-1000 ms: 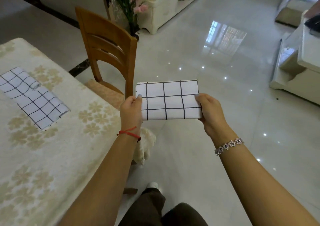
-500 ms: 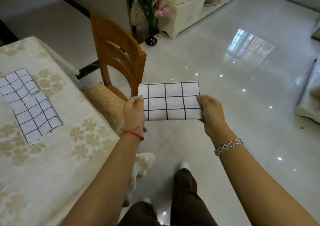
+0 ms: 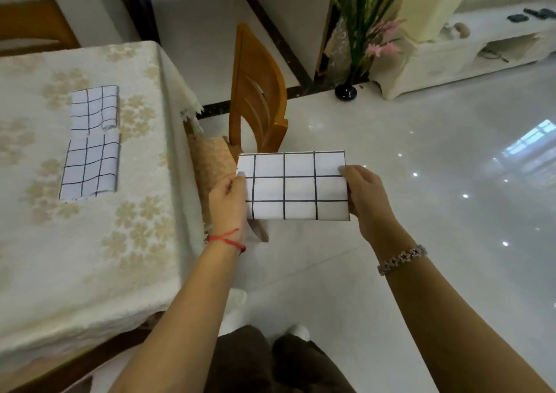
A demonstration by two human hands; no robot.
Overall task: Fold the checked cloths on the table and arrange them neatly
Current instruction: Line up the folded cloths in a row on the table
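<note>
— While the folded checked cloth (image 3: 296,185) hangs in the air off the table's right side, who has hold of it?

— Both hands. The left hand (image 3: 230,203) pinches the cloth's left short edge, thumb on top and fingers curled underneath. The right hand (image 3: 365,195) grips the right short edge the same way, thumb lying across the upper face. Neither hand is spread; each is closed down on the fabric.

— What does the cloth look like?

— A flat, crisp rectangle, white with thin black grid lines, held level and taut between the hands, above the glossy pale floor (image 3: 421,182) and in front of a wooden chair (image 3: 257,98).

— And the table?

— The table (image 3: 90,242) wears a cream cloth with a nubbly weave, faint beige flower prints and a frayed fringe at the corner. A second checked cloth (image 3: 91,141) lies on it, well apart from the hands: a long narrow strip of the same white grid fabric, slightly rumpled, with a small notch midway along its right edge.

— Anything on the wrists?

— A thin red string (image 3: 227,240) on the left, a beaded bracelet (image 3: 401,259) of small star-like shapes on the right.

— The chair's seat?

— A woven, straw-coloured cushion (image 3: 212,164) shows beside the table's hanging edge.
</note>
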